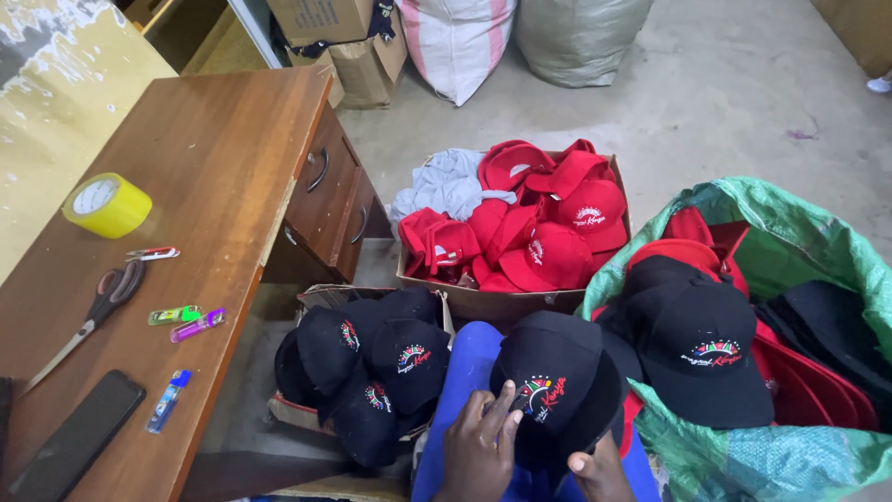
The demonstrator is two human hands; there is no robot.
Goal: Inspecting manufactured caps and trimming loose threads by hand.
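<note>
Fingers of my left hand [478, 449] lie spread flat on the black cap [557, 386] in my lap, thumb tip just beside its embroidered front; my right hand [599, 472] pinches the cap's lower edge, thumb on top, the other fingers hidden beneath. More black caps fill a cardboard box [372, 367] below the desk's front edge. Red caps [548, 228] fill another box ahead. Scissors [98, 316] lie near the desk's [214, 158] left edge.
</note>
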